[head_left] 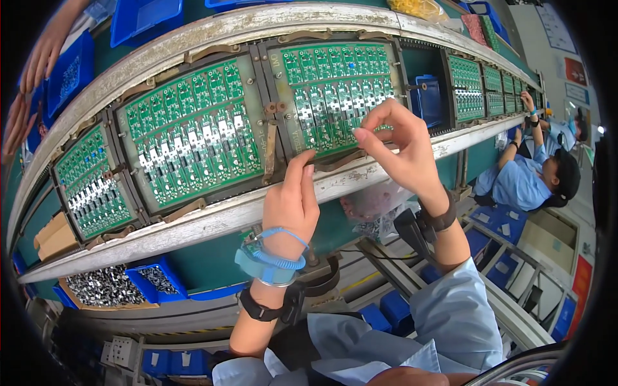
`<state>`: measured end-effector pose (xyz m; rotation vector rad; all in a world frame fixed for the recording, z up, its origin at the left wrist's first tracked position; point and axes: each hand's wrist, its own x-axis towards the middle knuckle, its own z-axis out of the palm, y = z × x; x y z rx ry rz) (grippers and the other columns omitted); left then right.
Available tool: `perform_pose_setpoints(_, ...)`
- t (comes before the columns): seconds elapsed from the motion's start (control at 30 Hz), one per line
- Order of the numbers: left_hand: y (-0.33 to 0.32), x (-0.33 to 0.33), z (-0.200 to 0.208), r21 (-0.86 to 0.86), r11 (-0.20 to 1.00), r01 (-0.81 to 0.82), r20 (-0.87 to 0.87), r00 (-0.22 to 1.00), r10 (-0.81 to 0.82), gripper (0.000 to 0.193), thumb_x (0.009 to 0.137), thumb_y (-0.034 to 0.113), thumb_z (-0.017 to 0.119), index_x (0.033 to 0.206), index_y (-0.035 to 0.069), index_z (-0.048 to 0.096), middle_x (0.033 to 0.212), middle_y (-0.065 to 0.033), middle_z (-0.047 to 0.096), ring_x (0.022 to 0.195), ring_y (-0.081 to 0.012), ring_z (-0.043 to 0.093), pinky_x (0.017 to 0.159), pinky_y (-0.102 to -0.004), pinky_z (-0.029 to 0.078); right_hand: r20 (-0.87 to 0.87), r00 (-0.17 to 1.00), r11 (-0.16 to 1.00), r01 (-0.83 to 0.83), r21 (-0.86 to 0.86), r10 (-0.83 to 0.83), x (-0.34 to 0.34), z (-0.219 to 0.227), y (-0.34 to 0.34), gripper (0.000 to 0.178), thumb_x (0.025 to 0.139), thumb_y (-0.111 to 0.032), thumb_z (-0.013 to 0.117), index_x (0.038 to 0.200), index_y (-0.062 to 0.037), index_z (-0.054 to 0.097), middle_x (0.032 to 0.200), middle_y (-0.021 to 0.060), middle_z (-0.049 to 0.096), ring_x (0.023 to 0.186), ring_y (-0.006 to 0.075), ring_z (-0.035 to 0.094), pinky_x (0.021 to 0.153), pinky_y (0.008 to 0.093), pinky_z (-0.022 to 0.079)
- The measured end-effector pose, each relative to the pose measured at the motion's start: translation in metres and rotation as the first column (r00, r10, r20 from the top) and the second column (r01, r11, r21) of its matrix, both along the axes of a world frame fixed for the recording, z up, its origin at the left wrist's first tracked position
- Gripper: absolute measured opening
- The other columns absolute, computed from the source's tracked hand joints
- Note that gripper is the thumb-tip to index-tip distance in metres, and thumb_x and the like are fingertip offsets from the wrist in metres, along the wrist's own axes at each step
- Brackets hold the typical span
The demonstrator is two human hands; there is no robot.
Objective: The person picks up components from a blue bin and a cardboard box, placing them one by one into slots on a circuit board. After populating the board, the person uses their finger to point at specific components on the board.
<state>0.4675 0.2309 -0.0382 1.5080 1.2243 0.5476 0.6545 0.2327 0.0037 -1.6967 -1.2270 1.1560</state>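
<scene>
My right hand (407, 151) is above the lower right part of a panel of green circuit boards (341, 93). Its thumb and index finger are drawn together in a pinch; anything between them is too small to make out. At the lower left edge of the same panel, my left hand (293, 199) rests with its fingers stretched out and the fingertips at the board edge, holding nothing visible. A blue coiled band (273, 257) circles my left wrist. Silvery parts and one small blue part (351, 65) sit on the panel, which lies in a dark frame fixture.
More board panels (193, 132) stand along the pale rails (238, 212). Below the near rail are a carton of metal parts (106, 286) and a blue bin (154, 281). Another person's hand (42, 58) is at the upper left. Co-workers (531, 177) sit at the right.
</scene>
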Motion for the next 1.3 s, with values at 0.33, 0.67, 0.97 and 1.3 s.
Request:
perform_pose_setpoints(0.33,-0.009,-0.007,-0.022,0.102,0.986,0.133,-0.265,0.959,-0.102,0.041,0.093,0.017,0.050,0.134,0.012,0.045,0.056,-0.0177,0.057,0.050,-0.0375,0.057,0.046,-0.0480,0.042,0.125,0.992,0.998,0.000,-0.063,0.008,-0.007,-0.032,0.010,0.015,0.085,-0.003,0.067,0.098,0.0037,0.063,0.092,0.0073,0.066,0.080,0.0113,0.064,0.072,0.0233,0.053)
perform_pose_setpoints(0.67,-0.009,-0.011,-0.026,0.066,0.980,0.188,-0.344,0.926,-0.155,0.048,0.093,0.016,0.051,0.139,0.011,0.041,0.057,-0.0178,0.056,0.050,-0.0375,0.055,0.046,-0.0471,0.041,0.544,0.828,0.974,-0.215,0.078,0.139,-0.011,-0.049,0.021,0.013,0.081,-0.002,0.067,0.094,0.0011,0.066,0.085,0.0090,0.067,0.076,0.0154,0.065,0.070,0.0266,0.051)
perform_pose_setpoints(0.97,-0.009,-0.012,-0.031,0.064,0.982,0.180,-0.311,0.938,-0.152,0.047,0.093,0.015,0.051,0.138,0.011,0.042,0.056,-0.0179,0.056,0.050,-0.0376,0.055,0.046,-0.0473,0.041,0.611,0.780,0.947,-0.281,0.153,0.133,-0.014,-0.058,0.023,0.009,0.080,0.000,0.066,0.089,0.0001,0.064,0.079,0.0110,0.063,0.067,0.0206,0.060,0.061,0.0291,0.047)
perform_pose_setpoints(1.3,-0.011,-0.011,-0.034,0.064,0.981,0.185,-0.326,0.932,-0.155,0.047,0.092,0.014,0.052,0.138,0.009,0.043,0.055,-0.0183,0.055,0.050,-0.0377,0.054,0.047,-0.0474,0.040,0.711,0.689,0.911,-0.371,0.179,0.141,-0.017,-0.067,0.019,0.009,0.082,0.003,0.062,0.090,0.0003,0.061,0.083,0.0123,0.061,0.070,0.0273,0.060,0.062,0.0334,0.047)
